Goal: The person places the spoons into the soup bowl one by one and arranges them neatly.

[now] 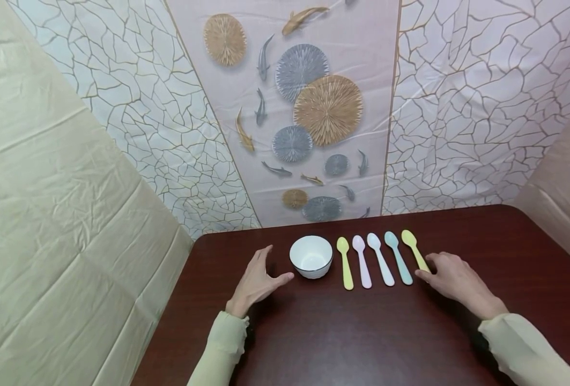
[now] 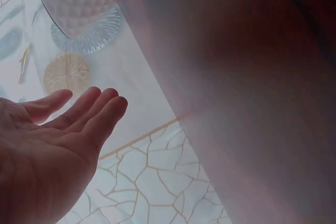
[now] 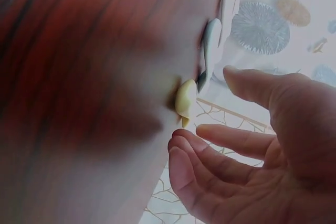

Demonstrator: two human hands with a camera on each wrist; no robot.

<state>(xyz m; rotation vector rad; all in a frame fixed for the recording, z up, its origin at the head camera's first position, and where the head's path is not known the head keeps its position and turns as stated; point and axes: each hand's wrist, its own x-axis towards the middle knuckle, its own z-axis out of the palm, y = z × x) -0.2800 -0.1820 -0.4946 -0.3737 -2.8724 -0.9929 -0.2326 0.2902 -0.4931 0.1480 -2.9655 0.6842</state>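
A white bowl with a dark rim stands on the table, its dimpled side showing in the left wrist view. Just left of it is my left hand, thumb and fingers spread apart and holding nothing. To the bowl's right several spoons lie in a row: yellow, pink, white, blue and another yellow spoon at the right end. My right hand is beside that last spoon's handle. In the right wrist view its thumb and fingers are parted, the yellow handle beyond the fingertips.
The dark reddish-brown table has its back edge close behind the bowl and spoons. A patterned cloth backdrop rises behind it, and pale cloth hangs along the left side.
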